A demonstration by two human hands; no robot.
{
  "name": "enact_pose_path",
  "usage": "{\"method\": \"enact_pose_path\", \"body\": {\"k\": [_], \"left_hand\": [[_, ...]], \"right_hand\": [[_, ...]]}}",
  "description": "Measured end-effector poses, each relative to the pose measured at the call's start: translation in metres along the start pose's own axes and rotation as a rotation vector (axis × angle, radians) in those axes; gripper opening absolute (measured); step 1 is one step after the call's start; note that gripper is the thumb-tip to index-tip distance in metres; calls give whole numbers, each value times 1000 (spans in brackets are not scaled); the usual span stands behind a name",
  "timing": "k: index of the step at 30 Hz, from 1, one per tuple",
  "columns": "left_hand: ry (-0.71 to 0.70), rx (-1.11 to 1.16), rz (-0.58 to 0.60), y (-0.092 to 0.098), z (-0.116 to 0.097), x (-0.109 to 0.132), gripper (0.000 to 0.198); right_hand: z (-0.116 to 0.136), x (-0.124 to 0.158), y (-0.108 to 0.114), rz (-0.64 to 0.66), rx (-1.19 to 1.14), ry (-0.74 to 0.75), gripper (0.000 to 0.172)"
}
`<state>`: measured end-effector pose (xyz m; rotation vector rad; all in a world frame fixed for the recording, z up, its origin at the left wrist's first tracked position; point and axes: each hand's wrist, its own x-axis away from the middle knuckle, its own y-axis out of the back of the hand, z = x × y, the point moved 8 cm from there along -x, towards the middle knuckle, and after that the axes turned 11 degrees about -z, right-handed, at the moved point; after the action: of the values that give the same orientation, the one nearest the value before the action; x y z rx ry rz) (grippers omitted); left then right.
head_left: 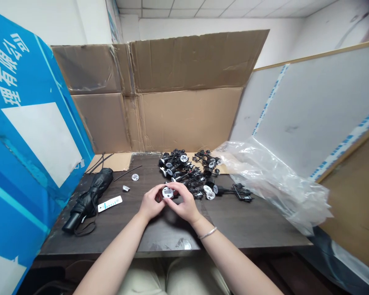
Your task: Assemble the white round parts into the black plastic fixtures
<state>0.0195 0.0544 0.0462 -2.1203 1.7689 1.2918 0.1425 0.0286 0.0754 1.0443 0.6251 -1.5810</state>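
The left hand (152, 203) and right hand (185, 200) curl nearly closed around a round white plastic part (167, 192), pinching it from both sides to steady it, with a heap of black plastic fittings (184, 172) just beyond on the dark counter (249, 225).

The dark worktop (249, 225) is partly covered at its far edge by a cardboard sheet (110, 162). A heap of black and white plastic parts (178, 168) is piled near the middle, and a folded black umbrella (87, 200) and a white plastic strip (110, 203) are laid to the left.
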Motion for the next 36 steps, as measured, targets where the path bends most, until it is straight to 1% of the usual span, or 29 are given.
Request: {"method": "enact_pose_path", "body": {"k": [4,14,18,25,32,36], "left_hand": [[12,-3,-3,0,2,0,37],[-17,1,-8,1,0,0,37],[-40,17,-9,1,-3,0,40],[-62,0,-34,2,-3,0,42],[-47,-3,-42,3,-2,0,42],[-33,-1,-43,3,-2,-1,42]], "right_hand": [[1,-1,0,-4,-6,4,31],[0,0,-1,2,-1,16,30],[-1,0,-1,2,19,20,31],[-2,1,0,10,43,22,34],[-3,1,0,9,63,1,36],[-2,1,1,-4,78,20,37]]}}
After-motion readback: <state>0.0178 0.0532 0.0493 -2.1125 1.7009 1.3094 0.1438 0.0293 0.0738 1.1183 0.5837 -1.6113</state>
